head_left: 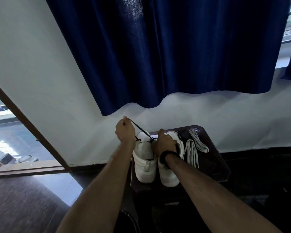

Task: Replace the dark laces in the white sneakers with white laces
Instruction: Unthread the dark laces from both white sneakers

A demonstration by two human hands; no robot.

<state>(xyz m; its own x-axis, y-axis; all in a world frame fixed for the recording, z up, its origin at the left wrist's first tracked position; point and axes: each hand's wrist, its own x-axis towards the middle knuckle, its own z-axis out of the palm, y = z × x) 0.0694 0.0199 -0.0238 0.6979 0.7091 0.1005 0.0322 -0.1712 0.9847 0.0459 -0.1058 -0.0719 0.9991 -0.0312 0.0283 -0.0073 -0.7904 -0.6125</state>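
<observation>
Above the left sneaker (145, 163) on the dark desk (215, 167), the left hand (124, 130) pinched the dark lace (140, 128), drawn taut up and leftward from the eyelets. The right hand (165, 143) gripped the shoes' tops between the pair (its fingertips were hidden). The white laces (191, 153) lay just right of the right sneaker (169, 174), nearer the right hand. No brand or writing could be read.

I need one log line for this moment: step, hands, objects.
step: unlacing left sneaker | left hand: pulls dark lace up | right hand: steadies sneakers | white laces: unused on table
</observation>
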